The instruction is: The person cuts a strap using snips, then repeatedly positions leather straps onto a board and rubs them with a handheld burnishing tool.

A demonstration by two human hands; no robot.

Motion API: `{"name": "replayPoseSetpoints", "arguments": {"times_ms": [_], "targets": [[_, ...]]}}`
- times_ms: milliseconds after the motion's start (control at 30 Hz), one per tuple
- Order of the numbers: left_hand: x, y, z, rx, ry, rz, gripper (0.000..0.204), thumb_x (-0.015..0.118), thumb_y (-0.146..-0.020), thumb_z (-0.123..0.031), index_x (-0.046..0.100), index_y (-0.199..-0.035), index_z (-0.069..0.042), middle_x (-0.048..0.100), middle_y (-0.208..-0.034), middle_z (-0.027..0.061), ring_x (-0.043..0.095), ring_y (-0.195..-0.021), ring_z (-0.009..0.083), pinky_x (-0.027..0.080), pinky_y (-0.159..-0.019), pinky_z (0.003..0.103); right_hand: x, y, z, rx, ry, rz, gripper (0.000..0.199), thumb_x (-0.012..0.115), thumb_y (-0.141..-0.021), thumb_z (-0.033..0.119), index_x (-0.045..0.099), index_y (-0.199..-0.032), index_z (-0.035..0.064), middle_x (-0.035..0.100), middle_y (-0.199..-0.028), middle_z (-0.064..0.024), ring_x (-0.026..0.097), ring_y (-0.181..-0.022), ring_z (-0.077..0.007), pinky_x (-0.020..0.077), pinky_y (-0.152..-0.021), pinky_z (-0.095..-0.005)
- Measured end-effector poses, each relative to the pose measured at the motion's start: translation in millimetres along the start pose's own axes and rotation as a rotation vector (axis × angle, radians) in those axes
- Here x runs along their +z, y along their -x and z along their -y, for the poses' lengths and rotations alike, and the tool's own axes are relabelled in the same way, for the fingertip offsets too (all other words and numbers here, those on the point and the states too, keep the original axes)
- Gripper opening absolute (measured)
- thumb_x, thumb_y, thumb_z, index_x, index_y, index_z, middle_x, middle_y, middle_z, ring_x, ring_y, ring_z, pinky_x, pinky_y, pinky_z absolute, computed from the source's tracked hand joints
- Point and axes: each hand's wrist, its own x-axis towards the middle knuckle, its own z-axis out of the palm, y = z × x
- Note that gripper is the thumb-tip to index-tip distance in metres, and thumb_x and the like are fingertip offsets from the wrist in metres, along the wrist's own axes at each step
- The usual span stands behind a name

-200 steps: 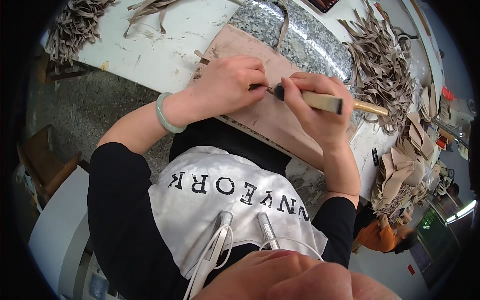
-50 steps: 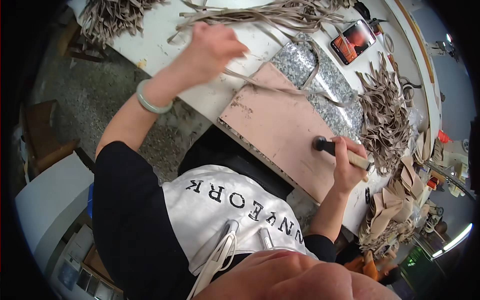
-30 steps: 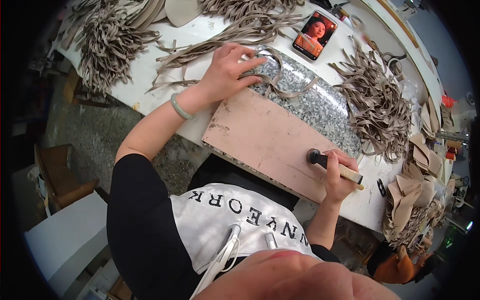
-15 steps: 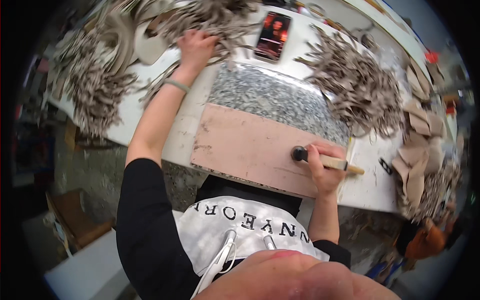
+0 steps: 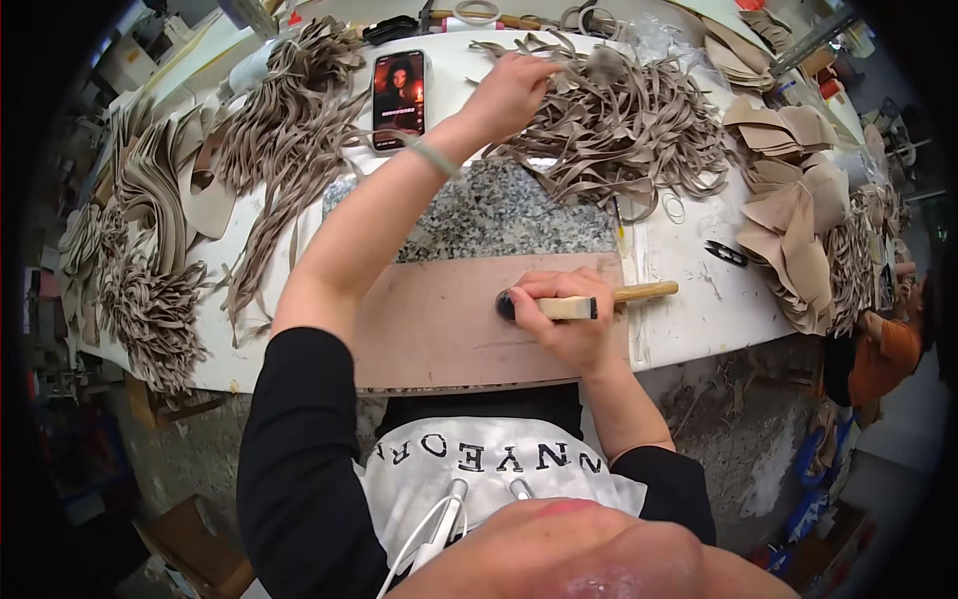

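My left hand [image 5: 514, 95] reaches across to the far pile of taupe leather-like strips [image 5: 639, 130], its fingertips drawn together at the pile's left edge. A blurred taupe patch shows just beyond those fingers, and what they hold is hidden. Closer in, my right hand [image 5: 569, 314] is wrapped round a wooden-handled tool [image 5: 649, 292] with a round black end and a pale block. It rests low over a pinkish board [image 5: 439, 324], which lies along the table's near edge. Behind the board is a speckled grey stone slab [image 5: 479, 215], partly covered by my left forearm.
A phone [image 5: 399, 100] lies beyond the slab. More strips [image 5: 289, 150] hang in bunches on the left, beside stacked curved pieces [image 5: 160, 190]. To the right are small black snips [image 5: 726, 254] and folded tan pieces [image 5: 788, 240]. Another person in orange [image 5: 883, 354] is at the far right.
My left hand has moved from the strips left of the phone to the pile on its right. The right hand keeps its hold on the tool over the board. My view has turned right.
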Motion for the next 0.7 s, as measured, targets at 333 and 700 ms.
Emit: {"name": "replayPoseSetpoints", "arguments": {"times_ms": [333,700], "targets": [[36.2,-24.6,-5.0,-0.042,-0.299,0.059,0.019,0.062,-0.093,-0.017,0.078,-0.101,-0.009,0.072,-0.103,0.0088,0.063,-0.104,0.0317,0.052,-0.094,0.043,-1.3,-1.4,0.3,-0.047,-0.009,-0.018,0.015,0.084,-0.073,0.009,0.071,-0.075,0.0145,0.076,-0.075,0.0022,0.065,-0.056,-0.0132,0.0399,-0.056,-0.0272],[-86.6,93.6,-130.5,-0.363,0.231,0.139,0.017,0.066,-0.094,-0.013,0.074,-0.106,-0.003,0.073,-0.094,0.0135,0.07,-0.083,0.0256,0.055,-0.076,0.036,-22.6,-16.7,19.8,0.406,-0.358,0.168,0.014,0.082,-0.083,0.002,0.068,-0.081,0.0017,0.074,-0.08,-0.0093,0.068,-0.069,-0.0099,0.0534,-0.063,-0.0245]]}}
